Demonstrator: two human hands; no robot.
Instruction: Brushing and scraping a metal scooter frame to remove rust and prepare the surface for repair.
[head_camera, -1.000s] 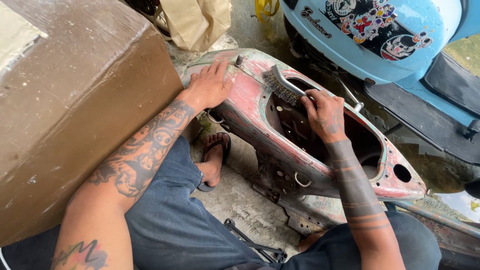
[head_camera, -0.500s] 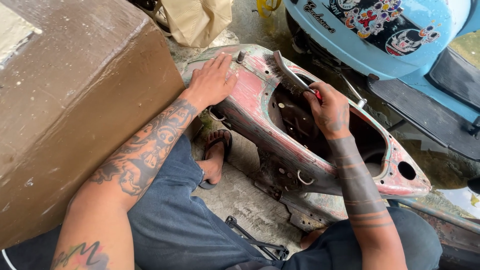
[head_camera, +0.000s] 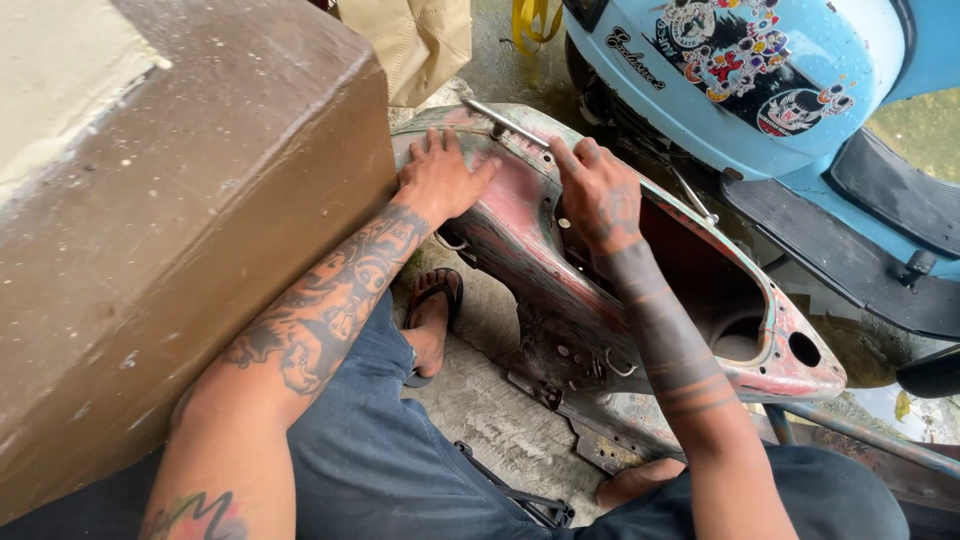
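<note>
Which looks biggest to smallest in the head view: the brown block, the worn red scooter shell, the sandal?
1. Brown block, though it sits nearest the camera.
2. Red scooter shell.
3. Sandal, clearly smallest.

- scooter body panel (head_camera: 520, 235): worn metal, matt, faded red paint, scuffed
- blue scooter (head_camera: 800, 110): glossy, smooth painted shell
- floor (head_camera: 490, 410): rough concrete
- jeans (head_camera: 370, 440): denim cloth
</note>
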